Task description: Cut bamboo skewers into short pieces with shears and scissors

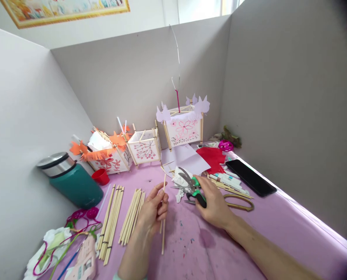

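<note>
My left hand (154, 206) pinches a thin wooden stick (163, 237) that stands nearly upright, its top end above my fingertips. To the right, my right hand (214, 200) is wrapped round green and black pruning shears (196, 189), whose blades are apart and point up and left. The blades do not touch the stick. Left of my left hand lie a loose pile of sticks (131, 219) and bundles of sticks with dark bands (111, 221). Behind the shears is crumpled white tissue (180, 179).
Decorated paper lanterns (183, 130) stand along the back. A teal bottle (77, 184), a red cup (101, 177) and a pink glue gun (86, 258) are at the left. At the right lie brass-coloured scissors (240, 203), markers (228, 181) and a black phone (250, 177).
</note>
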A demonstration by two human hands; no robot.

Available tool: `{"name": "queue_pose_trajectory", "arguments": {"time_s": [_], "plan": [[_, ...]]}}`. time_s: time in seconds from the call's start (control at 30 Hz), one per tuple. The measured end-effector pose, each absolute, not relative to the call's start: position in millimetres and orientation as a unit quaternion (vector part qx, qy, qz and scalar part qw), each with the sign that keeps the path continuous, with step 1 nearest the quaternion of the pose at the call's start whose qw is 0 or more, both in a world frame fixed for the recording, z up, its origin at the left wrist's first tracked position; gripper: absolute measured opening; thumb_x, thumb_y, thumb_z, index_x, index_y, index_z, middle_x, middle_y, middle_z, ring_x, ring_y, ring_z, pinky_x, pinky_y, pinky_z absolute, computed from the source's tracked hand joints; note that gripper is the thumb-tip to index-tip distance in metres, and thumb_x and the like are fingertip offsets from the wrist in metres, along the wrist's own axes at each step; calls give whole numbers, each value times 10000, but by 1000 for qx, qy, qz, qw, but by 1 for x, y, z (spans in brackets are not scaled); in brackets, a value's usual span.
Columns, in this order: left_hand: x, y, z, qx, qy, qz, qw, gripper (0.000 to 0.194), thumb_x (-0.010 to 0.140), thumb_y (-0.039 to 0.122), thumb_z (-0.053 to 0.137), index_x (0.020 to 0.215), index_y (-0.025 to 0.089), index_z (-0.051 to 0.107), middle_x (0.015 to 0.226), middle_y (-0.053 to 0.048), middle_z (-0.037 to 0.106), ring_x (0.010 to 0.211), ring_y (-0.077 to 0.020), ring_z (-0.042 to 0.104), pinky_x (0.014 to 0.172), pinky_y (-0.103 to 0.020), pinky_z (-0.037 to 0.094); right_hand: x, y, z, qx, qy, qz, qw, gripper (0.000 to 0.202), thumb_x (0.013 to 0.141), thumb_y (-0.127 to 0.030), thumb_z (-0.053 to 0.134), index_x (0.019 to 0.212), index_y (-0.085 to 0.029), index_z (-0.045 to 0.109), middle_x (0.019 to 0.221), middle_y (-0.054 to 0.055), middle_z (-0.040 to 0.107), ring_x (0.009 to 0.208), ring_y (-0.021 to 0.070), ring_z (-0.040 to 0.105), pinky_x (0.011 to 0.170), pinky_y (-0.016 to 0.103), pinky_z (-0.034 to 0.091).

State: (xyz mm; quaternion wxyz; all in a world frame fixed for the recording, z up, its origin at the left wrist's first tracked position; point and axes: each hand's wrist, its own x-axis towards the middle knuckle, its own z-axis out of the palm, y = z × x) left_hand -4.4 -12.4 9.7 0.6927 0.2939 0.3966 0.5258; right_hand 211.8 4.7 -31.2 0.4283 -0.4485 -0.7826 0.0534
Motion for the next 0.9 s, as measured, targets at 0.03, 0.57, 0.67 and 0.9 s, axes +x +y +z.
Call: {"name": "queue_pose_trajectory", "arguments": {"time_s": [0.03,0.57,0.67,0.9], "plan": [[-5,-12,6,287,396,526,695,451,783,281,730,1191,204,555,622,79,498,354,0,194,357,-141,73,212,5,-31,-454,-785,48,419,712,703,-141,558,1391,-158,380,1315,168,526,1215,324,489,1036,507,403],[6,-24,-6,246,385,521,721,523,852,203,638,1357,169,509,632,44,538,352,-22,279,309,-131,183,202,-4,-30,-477,-811,8,339,685,710,-199,616,1367,-152,429,1243,171,558,1146,339,493,997,517,389],[8,-25,-7,245,395,526,713,536,844,205,651,1360,168,512,629,45,528,350,-22,278,305,-129,170,201,-6,-29,-486,-809,0,331,692,699,-187,619,1364,-132,434,1243,173,556,1149,338,487,1005,514,378],[12,-26,-8,238,399,527,712,547,851,209,641,1379,186,501,632,55,501,348,-14,253,308,-126,152,199,-7,-27,-507,-804,-1,311,726,650,-144,630,1352,-127,440,1227,175,558,1138,342,484,985,505,384]]}}
